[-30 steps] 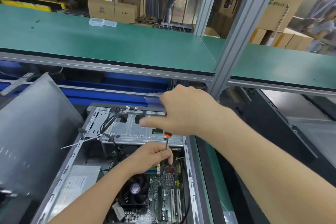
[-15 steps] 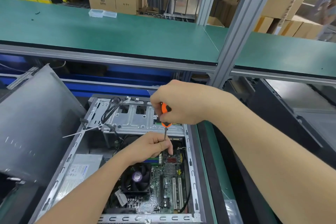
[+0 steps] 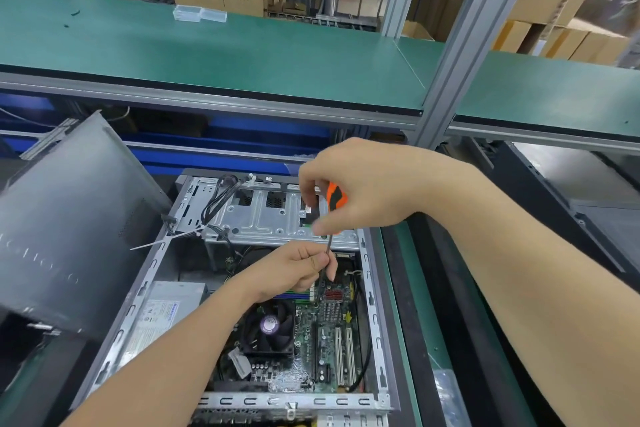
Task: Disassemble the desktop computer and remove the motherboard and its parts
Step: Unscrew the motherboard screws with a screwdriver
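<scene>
An open desktop case lies on its side below me. Inside it sits the green motherboard with a black CPU fan and a grey power supply. My right hand grips the orange and black handle of a screwdriver, which stands upright over the board. My left hand pinches its thin metal shaft just above the tip. A silver drive cage spans the far end of the case.
The removed grey side panel leans at the left. A green shelf on aluminium posts overhangs the case, with a clear plastic box on it. Another dark case lies to the right. Cardboard boxes stand behind.
My right hand has turned and risen slightly, so the orange handle now shows between its fingers. My left hand stays on the shaft. The view has tilted down a little.
</scene>
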`<state>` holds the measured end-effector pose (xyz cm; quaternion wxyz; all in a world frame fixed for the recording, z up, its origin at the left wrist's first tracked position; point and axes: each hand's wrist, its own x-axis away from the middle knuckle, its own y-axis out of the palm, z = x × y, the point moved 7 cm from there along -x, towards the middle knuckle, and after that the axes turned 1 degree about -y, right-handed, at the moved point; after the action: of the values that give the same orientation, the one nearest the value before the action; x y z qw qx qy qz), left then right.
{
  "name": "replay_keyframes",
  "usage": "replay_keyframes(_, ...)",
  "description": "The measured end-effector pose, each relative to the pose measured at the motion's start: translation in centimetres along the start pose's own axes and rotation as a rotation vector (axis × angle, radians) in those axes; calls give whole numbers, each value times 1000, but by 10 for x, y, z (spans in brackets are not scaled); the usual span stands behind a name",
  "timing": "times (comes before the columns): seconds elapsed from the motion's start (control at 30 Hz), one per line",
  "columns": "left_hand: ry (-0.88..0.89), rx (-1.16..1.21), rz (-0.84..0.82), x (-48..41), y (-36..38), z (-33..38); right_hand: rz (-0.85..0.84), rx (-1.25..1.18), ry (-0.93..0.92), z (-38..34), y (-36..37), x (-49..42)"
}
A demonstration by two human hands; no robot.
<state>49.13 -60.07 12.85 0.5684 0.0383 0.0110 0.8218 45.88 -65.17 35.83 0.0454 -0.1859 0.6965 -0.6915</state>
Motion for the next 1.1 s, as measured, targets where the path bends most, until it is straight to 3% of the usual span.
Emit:
replay_keyframes(0.1,-12,-10,-11,-1,-1,-3,264,96,290,10,-10,0)
replay_keyframes(0.2,-28,-11,-16,-2,-2,-5,181,-2,466,16,4,-6)
replay_keyframes(0.63,21,132,-76,-4,1,-4,-22,-21,36,-2,5,-1)
replay_keyframes(0.87,11,86,-53,-2,1,1,-57,99,-68,-12,10,-7)
replay_keyframes(1.0,-4,49,-17,-1,-1,2,23,17,-10,-6,4,1)
replay_keyframes(1.1,-8,44,3,-2,-2,2,242,174,249,-1,-8,5)
